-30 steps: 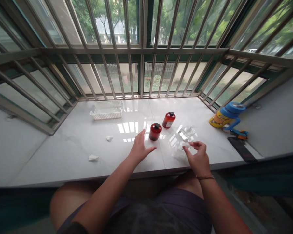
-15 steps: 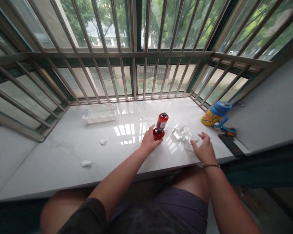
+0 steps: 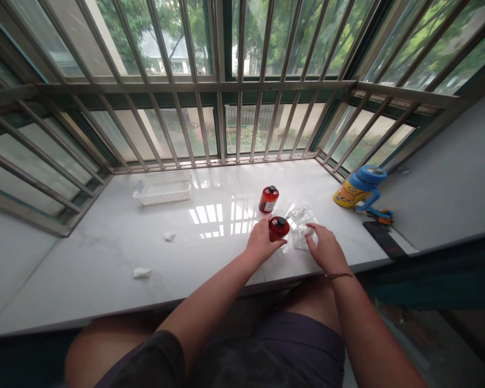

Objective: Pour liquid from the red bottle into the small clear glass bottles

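My left hand [image 3: 262,243] grips a small red bottle with a black cap [image 3: 278,227], held near the front of the white marble sill [image 3: 105,242]. A second red bottle [image 3: 269,199] stands upright just behind it. My right hand [image 3: 325,249] rests on a crumpled clear plastic bag [image 3: 303,223] to the right of the held bottle, with its fingers pinching the plastic. The two hands are close together, the bottle between them.
A white perforated basket [image 3: 164,189] sits at the back left. Two small white wads [image 3: 170,236] [image 3: 141,272] lie on the left. A yellow cup with a blue lid [image 3: 358,188] and a dark phone [image 3: 383,239] are at the right. Window bars enclose the sill.
My left hand closed on the nearer red bottle and drew it right and toward me, next to the bag. My right hand dropped onto the plastic bag and gripped it.
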Demonstrator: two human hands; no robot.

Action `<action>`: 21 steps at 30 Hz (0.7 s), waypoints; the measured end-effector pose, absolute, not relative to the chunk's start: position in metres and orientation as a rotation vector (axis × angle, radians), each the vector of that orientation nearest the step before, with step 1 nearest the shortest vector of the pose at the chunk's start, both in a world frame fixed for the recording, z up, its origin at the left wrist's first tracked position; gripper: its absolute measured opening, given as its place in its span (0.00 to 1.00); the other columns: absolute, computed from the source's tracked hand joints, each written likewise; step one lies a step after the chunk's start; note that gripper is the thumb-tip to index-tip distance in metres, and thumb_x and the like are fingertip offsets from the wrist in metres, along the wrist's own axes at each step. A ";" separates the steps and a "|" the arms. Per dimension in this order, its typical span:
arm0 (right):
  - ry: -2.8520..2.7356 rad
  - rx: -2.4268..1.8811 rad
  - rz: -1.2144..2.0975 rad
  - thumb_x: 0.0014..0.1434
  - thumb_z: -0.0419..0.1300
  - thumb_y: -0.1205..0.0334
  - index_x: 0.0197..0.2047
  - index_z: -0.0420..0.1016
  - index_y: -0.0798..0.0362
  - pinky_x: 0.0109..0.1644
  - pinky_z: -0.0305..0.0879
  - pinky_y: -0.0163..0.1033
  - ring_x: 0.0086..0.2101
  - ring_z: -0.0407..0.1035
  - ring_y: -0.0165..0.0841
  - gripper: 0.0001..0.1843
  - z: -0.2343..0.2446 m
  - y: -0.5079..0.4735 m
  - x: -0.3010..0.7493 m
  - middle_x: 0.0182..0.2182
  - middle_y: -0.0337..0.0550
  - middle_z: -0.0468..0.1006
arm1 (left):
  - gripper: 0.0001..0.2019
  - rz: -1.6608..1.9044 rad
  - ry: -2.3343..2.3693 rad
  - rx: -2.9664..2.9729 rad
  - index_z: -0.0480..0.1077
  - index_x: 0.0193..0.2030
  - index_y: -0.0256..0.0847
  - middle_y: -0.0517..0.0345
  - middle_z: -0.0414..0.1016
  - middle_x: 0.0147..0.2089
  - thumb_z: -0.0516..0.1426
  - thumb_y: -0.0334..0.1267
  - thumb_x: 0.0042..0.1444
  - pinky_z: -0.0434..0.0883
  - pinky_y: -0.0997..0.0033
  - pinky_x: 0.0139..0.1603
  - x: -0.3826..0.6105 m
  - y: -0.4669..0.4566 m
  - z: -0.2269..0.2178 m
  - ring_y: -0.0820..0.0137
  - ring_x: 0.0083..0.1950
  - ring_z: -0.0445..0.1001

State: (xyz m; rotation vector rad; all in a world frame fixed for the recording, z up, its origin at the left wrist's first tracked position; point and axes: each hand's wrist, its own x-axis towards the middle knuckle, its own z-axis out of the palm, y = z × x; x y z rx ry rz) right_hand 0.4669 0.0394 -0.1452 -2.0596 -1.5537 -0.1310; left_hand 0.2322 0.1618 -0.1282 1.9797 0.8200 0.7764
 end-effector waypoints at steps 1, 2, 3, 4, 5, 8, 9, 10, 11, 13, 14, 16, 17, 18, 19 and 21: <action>-1.548 -2.074 -0.131 0.70 0.54 0.58 0.64 0.75 0.53 0.66 0.72 0.61 0.56 0.76 0.53 0.23 -0.145 0.038 0.472 0.56 0.59 0.82 | 0.55 0.786 0.776 1.998 0.58 0.77 0.46 0.37 0.67 0.76 0.80 0.47 0.47 0.65 0.38 0.78 0.228 0.163 -0.128 0.42 0.77 0.66; -1.545 -2.089 -0.131 0.70 0.54 0.59 0.65 0.74 0.54 0.65 0.72 0.61 0.56 0.76 0.53 0.24 -0.144 0.037 0.478 0.56 0.59 0.82 | 0.56 0.800 0.732 2.020 0.57 0.78 0.46 0.37 0.64 0.78 0.79 0.51 0.47 0.62 0.38 0.81 0.223 0.165 -0.128 0.42 0.80 0.63; -1.548 -2.101 -0.127 0.69 0.53 0.60 0.66 0.74 0.54 0.65 0.73 0.61 0.56 0.76 0.53 0.25 -0.143 0.036 0.483 0.57 0.60 0.82 | 0.55 0.818 0.710 2.040 0.57 0.78 0.46 0.38 0.61 0.80 0.78 0.54 0.49 0.60 0.39 0.82 0.219 0.169 -0.128 0.43 0.81 0.60; -1.556 -2.109 -0.121 0.68 0.53 0.61 0.67 0.73 0.55 0.65 0.73 0.61 0.57 0.76 0.53 0.27 -0.141 0.035 0.489 0.57 0.60 0.81 | 0.51 0.837 0.718 2.053 0.57 0.78 0.46 0.38 0.59 0.81 0.75 0.56 0.55 0.58 0.40 0.83 0.214 0.173 -0.127 0.44 0.83 0.58; -1.569 -2.113 -0.114 0.66 0.53 0.62 0.68 0.73 0.56 0.66 0.74 0.60 0.58 0.76 0.53 0.28 -0.139 0.034 0.494 0.58 0.61 0.81 | 0.45 0.853 0.760 2.056 0.57 0.78 0.45 0.38 0.59 0.81 0.70 0.56 0.61 0.58 0.41 0.83 0.212 0.180 -0.125 0.45 0.83 0.57; -1.608 -2.110 -0.112 0.60 0.56 0.65 0.70 0.72 0.59 0.69 0.71 0.61 0.62 0.73 0.54 0.34 -0.125 0.033 0.504 0.61 0.63 0.79 | 0.33 0.881 0.933 2.025 0.57 0.77 0.41 0.36 0.62 0.79 0.58 0.54 0.73 0.61 0.42 0.81 0.212 0.208 -0.115 0.48 0.81 0.61; -1.615 -2.105 -0.122 0.59 0.56 0.65 0.70 0.71 0.60 0.70 0.70 0.61 0.64 0.72 0.55 0.35 -0.119 0.034 0.505 0.62 0.64 0.78 | 0.32 0.881 0.961 2.023 0.58 0.77 0.41 0.36 0.63 0.78 0.58 0.54 0.73 0.62 0.43 0.80 0.216 0.220 -0.111 0.48 0.81 0.62; -1.622 -2.098 -0.134 0.60 0.56 0.64 0.71 0.70 0.60 0.72 0.68 0.62 0.65 0.71 0.55 0.36 -0.112 0.036 0.506 0.63 0.64 0.77 | 0.33 0.875 0.976 2.029 0.58 0.76 0.40 0.36 0.63 0.78 0.59 0.54 0.72 0.62 0.44 0.80 0.222 0.232 -0.107 0.48 0.80 0.62; -1.634 -2.088 -0.143 0.61 0.56 0.64 0.71 0.70 0.59 0.73 0.66 0.61 0.66 0.70 0.55 0.35 -0.105 0.041 0.506 0.64 0.63 0.76 | 0.35 0.859 0.982 2.043 0.59 0.76 0.40 0.36 0.64 0.77 0.63 0.53 0.70 0.61 0.45 0.81 0.229 0.244 -0.103 0.47 0.80 0.61; -1.674 -2.064 -0.149 0.65 0.57 0.61 0.71 0.71 0.57 0.74 0.65 0.59 0.66 0.70 0.53 0.31 -0.092 0.054 0.505 0.64 0.60 0.77 | 0.40 0.811 0.979 2.078 0.60 0.76 0.39 0.37 0.64 0.78 0.69 0.51 0.63 0.59 0.46 0.82 0.246 0.268 -0.098 0.46 0.81 0.60; -1.697 -2.056 -0.145 0.67 0.57 0.60 0.70 0.72 0.56 0.73 0.66 0.58 0.65 0.70 0.52 0.29 -0.087 0.063 0.505 0.64 0.59 0.77 | 0.45 0.782 0.976 2.094 0.59 0.76 0.39 0.36 0.63 0.79 0.73 0.50 0.59 0.58 0.46 0.82 0.256 0.278 -0.096 0.44 0.81 0.58; -1.733 -2.068 -0.135 0.68 0.59 0.59 0.67 0.75 0.54 0.71 0.68 0.58 0.63 0.72 0.52 0.26 -0.081 0.083 0.504 0.63 0.59 0.79 | 0.54 0.725 0.982 2.111 0.59 0.77 0.39 0.34 0.64 0.79 0.78 0.48 0.49 0.60 0.44 0.80 0.274 0.294 -0.096 0.40 0.81 0.59; -1.741 -2.089 -0.129 0.68 0.60 0.59 0.66 0.76 0.53 0.69 0.69 0.58 0.61 0.73 0.52 0.24 -0.080 0.093 0.504 0.61 0.58 0.80 | 0.57 0.700 0.991 2.111 0.58 0.77 0.39 0.33 0.66 0.77 0.80 0.47 0.45 0.62 0.42 0.78 0.282 0.299 -0.098 0.39 0.80 0.61; -1.742 -2.118 -0.122 0.68 0.61 0.59 0.64 0.78 0.53 0.67 0.70 0.57 0.58 0.75 0.52 0.23 -0.081 0.102 0.505 0.59 0.58 0.81 | 0.58 0.679 1.003 2.107 0.58 0.77 0.39 0.32 0.69 0.74 0.81 0.46 0.43 0.65 0.42 0.76 0.289 0.302 -0.099 0.38 0.78 0.64; -1.739 -2.150 -0.114 0.67 0.62 0.59 0.61 0.80 0.52 0.65 0.71 0.57 0.56 0.76 0.52 0.21 -0.082 0.111 0.505 0.56 0.58 0.82 | 0.57 0.664 1.011 2.102 0.59 0.76 0.39 0.32 0.72 0.72 0.81 0.46 0.43 0.68 0.42 0.73 0.294 0.304 -0.101 0.38 0.75 0.67; -1.726 -2.213 -0.093 0.66 0.64 0.60 0.56 0.83 0.52 0.59 0.74 0.53 0.50 0.78 0.50 0.17 -0.086 0.123 0.507 0.49 0.55 0.84 | 0.49 0.656 1.008 2.098 0.64 0.72 0.40 0.35 0.77 0.66 0.80 0.45 0.46 0.72 0.45 0.68 0.299 0.303 -0.104 0.41 0.70 0.73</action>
